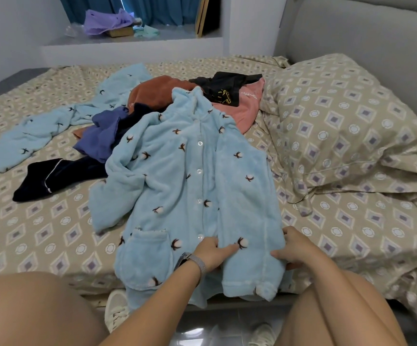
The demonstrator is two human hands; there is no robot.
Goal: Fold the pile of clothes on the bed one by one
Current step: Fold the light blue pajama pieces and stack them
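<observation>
Fingers [229,247] of my left hand [213,253] press flat; right hand [296,248] pinches blue pyjama top's [190,176] right hem edge. Top runs lengthwise away, collar toward pile [167,96].

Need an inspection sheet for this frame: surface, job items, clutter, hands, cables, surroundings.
Surface: bed with a patterned sheet, rumpled on the right.
Job's things: light blue fleece pajama top spread out front up, buttoned, hem hanging over the bed edge. Behind it the pile: rust, pink, black, blue and navy garments, plus matching light blue pajama pants to the left.
Clutter: pillow at right.
Hands: left hand rests on the top near the hem; right hand grips its right edge.
Cables: nothing seen.
Surroundings: window ledge with purple cloth and small items, teal curtain, grey headboard.
</observation>
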